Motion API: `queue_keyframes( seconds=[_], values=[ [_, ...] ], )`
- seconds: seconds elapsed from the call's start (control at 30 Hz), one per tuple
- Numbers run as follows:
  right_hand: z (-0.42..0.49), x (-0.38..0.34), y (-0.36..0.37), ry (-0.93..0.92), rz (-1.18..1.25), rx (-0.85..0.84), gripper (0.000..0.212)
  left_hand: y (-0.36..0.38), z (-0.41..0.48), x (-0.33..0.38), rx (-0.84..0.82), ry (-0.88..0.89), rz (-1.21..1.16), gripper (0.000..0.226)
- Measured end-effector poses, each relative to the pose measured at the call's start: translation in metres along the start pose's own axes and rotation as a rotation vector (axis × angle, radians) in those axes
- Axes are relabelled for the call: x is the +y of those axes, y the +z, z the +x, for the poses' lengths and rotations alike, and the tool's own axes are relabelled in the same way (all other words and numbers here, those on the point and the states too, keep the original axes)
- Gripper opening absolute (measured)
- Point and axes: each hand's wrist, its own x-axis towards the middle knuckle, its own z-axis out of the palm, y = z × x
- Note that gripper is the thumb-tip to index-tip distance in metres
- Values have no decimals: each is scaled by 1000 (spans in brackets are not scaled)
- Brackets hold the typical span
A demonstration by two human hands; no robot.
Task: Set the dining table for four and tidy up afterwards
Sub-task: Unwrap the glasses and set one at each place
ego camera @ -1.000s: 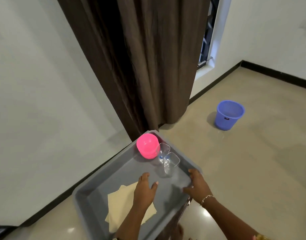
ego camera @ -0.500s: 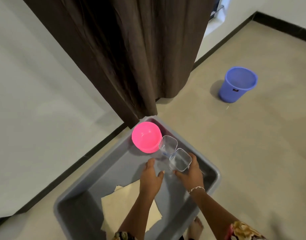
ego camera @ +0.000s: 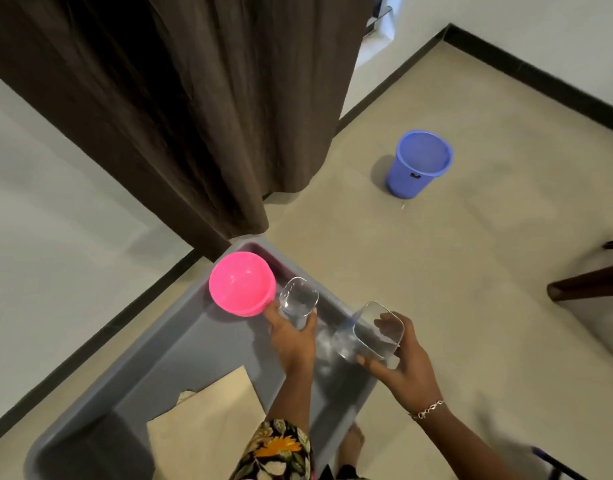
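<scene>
Grey plastic tub point(ego camera: 201, 355) is below me on the floor, and both of my hands are over its far right part. My left hand point(ego camera: 293, 337) grips a clear glass point(ego camera: 298, 299); its fingers are curled round the lower part, and the glass stands nearly upright just beside the pink bowl point(ego camera: 241, 287) in the far corner of the tub. I cannot tell if the pink one is a single bowl or several nested. My right hand point(ego camera: 402, 368) holds a second clear glass point(ego camera: 376, 334), tilted with its mouth toward me, above the right rim of the tub. The two hands are apart, each closed on its own glass. Beige paper sheets point(ego camera: 208, 420) lie in the near part of the tub. A blue bucket point(ego camera: 419, 164) stands well apart on the floor, near a brown curtain point(ego camera: 194, 109).
</scene>
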Motion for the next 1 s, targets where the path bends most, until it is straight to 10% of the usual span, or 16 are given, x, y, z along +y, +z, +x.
queue_keyframes(
  seconds=[0.5, 1.0],
  values=[
    [23, 3, -144, -98, 190, 180, 64, 9, -68, 71, 76, 373, -13, 69],
    [1, 66, -464, -70, 212, 866, 68, 325, -264, 284, -726, 812, -165, 49]
  ],
)
